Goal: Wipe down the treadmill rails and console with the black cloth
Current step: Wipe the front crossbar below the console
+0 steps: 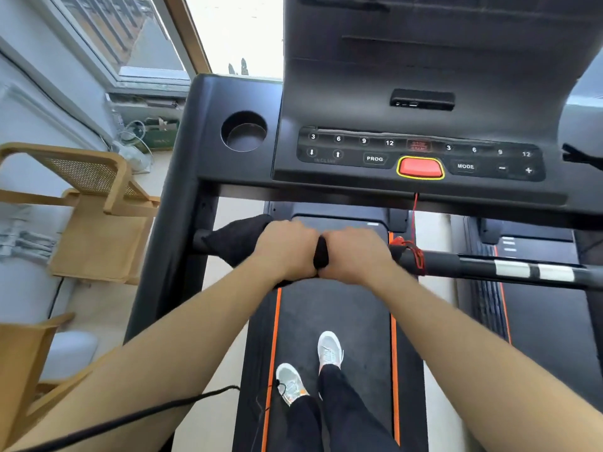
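A black cloth (236,241) is wrapped around the treadmill's horizontal front rail (483,265). My left hand (287,247) and my right hand (354,254) sit side by side on the rail, both closed over the cloth. A loose end of the cloth sticks out to the left of my left hand, and a strip shows between the two hands. Above the hands is the black console (421,154) with number keys and a red stop button (420,168). The rail's left end meets the left upright (169,230).
A red safety cord (415,249) is wound round the rail just right of my right hand. A round cup holder (244,131) sits at the console's left. Wooden chairs (94,203) stand at the left. My feet are on the belt (332,314). A black cable (137,415) crosses below.
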`<state>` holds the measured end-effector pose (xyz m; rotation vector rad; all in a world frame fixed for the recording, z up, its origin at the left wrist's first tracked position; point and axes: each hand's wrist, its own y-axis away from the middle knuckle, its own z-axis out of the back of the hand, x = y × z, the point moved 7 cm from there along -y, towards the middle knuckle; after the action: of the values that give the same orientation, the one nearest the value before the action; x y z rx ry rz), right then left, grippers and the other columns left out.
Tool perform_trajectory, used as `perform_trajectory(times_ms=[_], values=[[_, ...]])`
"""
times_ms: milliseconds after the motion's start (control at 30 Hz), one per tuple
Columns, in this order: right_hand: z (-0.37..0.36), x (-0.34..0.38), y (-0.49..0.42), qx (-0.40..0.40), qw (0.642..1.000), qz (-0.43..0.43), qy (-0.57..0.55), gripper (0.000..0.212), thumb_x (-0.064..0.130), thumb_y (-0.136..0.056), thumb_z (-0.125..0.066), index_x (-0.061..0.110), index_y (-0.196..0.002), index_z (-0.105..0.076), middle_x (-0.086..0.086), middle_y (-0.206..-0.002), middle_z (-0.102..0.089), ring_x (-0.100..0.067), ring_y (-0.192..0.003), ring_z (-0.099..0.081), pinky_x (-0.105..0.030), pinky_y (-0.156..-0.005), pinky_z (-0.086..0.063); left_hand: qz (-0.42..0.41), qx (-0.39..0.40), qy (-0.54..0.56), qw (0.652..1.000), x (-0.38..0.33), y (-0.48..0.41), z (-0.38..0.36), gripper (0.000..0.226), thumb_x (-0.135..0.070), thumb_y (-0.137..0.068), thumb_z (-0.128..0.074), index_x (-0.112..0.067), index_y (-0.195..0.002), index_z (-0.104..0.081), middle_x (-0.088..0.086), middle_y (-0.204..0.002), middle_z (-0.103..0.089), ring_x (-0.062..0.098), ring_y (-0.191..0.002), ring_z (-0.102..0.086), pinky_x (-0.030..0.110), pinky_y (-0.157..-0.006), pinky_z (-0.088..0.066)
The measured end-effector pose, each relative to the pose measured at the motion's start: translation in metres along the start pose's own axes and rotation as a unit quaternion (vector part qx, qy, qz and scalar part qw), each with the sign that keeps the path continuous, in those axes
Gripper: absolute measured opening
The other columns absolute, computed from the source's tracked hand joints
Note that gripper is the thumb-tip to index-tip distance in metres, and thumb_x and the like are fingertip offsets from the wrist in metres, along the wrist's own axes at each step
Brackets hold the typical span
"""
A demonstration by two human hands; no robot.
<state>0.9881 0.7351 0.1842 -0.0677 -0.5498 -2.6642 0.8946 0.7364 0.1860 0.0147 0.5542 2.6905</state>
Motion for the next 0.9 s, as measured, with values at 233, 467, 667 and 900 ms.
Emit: perform_trajectory(times_ms=[233, 467, 667, 900], values=[[0.001, -0.005, 0.000, 0.089, 0.996, -0.003, -0.031, 0.016, 0.036, -0.076, -0.069, 0.024, -0.085, -0.062, 0.004, -0.078, -0.065, -0.021, -0.071, -0.063, -0.029, -0.057, -0.041, -0.004, 0.053, 0.023, 0.998, -0.016, -0.010, 0.001, 0.020, -0.037, -0.075, -0.067, -0.025, -0.090, -0.063, -0.002, -0.083, -0.066, 0.024, -0.077, -0.065, 0.031, -0.060, -0.042], [-0.001, -0.027, 0.002, 0.190, 0.978, 0.002, -0.084, 0.022, 0.042, -0.071, -0.072, 0.024, -0.077, -0.062, 0.007, -0.070, -0.063, -0.019, -0.066, -0.063, -0.029, -0.055, -0.048, -0.025, 0.118, 0.035, 0.992, -0.034, -0.018, 0.008, 0.029, -0.043, -0.076, -0.070, -0.023, -0.095, -0.065, -0.002, -0.089, -0.067, 0.022, -0.080, -0.064, 0.030, -0.064, -0.044], [0.000, -0.023, 0.038, -0.265, 0.960, 0.018, 0.088, 0.021, 0.016, -0.064, -0.077, 0.016, -0.071, -0.057, -0.004, -0.063, -0.062, -0.028, -0.054, -0.061, -0.032, -0.048, -0.040, 0.003, -0.102, -0.023, 0.994, -0.055, -0.007, 0.007, 0.019, -0.019, -0.083, -0.056, -0.023, -0.101, -0.059, 0.001, -0.095, -0.071, 0.025, -0.083, -0.069, 0.031, -0.057, -0.035], [-0.014, -0.057, -0.002, 0.339, 0.922, -0.037, -0.184, 0.034, 0.035, -0.056, -0.080, 0.017, -0.084, -0.073, -0.004, -0.079, -0.074, -0.024, -0.073, -0.073, -0.044, -0.071, -0.062, -0.030, 0.289, 0.160, 0.944, -0.053, -0.036, 0.001, 0.025, -0.034, -0.069, -0.080, -0.019, -0.079, -0.062, -0.002, -0.082, -0.065, 0.017, -0.074, -0.063, 0.030, -0.068, -0.053]])
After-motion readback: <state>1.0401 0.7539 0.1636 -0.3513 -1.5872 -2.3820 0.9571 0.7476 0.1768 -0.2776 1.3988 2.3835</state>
